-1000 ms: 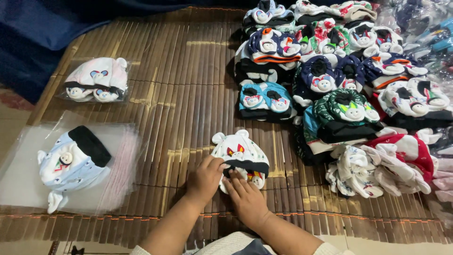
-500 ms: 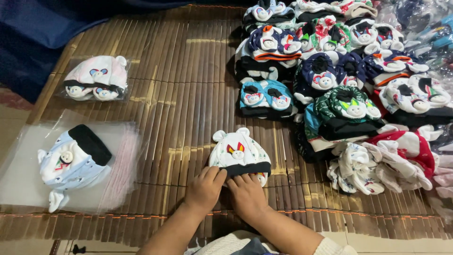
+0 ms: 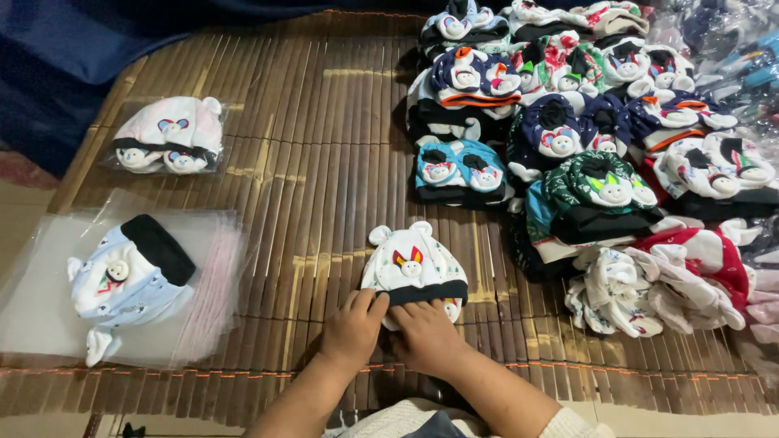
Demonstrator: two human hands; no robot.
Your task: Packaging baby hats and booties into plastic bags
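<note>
While your left hand [image 3: 350, 328] and right hand [image 3: 428, 337] lie side by side on the bamboo mat [image 3: 324, 122], both press flat on the black band of the white baby hat [image 3: 414, 272], fingers loosely spread and nothing gripped. The hat sits low in the middle of the mat, ears pointing away from you, with a second small piece peeking out beneath the band at its right edge.

To flatten it well, I would keep your palms low and stroke outward from the centre of the band so the fabric lies even and the little face on the front stays centred. Tuck the piece underneath squarely before lifting anything, or it may bunch.

Well to your left, the pale blue hat [image 3: 122, 280] rests on a stack of clear plastic bags [image 3: 49, 276], and further off lies a bagged pink hat [image 3: 166, 134]. The pile of hats [image 3: 584, 146] crowds the right side, near your right wrist; mind your sleeve there, since a careless sweep could drag the nearest white and red ones out of place.
</note>
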